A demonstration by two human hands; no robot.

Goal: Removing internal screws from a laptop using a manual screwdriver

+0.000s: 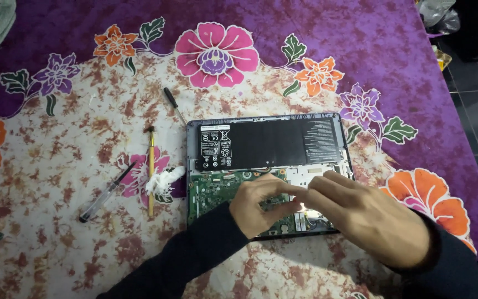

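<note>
Your opened laptop (269, 171) lies bottom-up on the flowered cloth (56, 243), its long axis running left to right, with the black battery (269, 145) along the far edge and the green circuit board (214, 188) on the near side, toward you. Both hands meet over the near middle of the board. Your right hand (369, 216) reaches in from the right with fingers (327, 185) extended and nearly closed; your left hand (258, 205) curls its fingers (272, 185) in to meet them. Whether they pinch anything is hidden, so I cannot tell. Keep your wrists low and steady, and press only where you can see, not on bare components. Off to the left lie a clear-handled screwdriver (106, 192), a yellow brush (151, 169), a white wad (164, 179) and a black screwdriver (173, 104).
</note>
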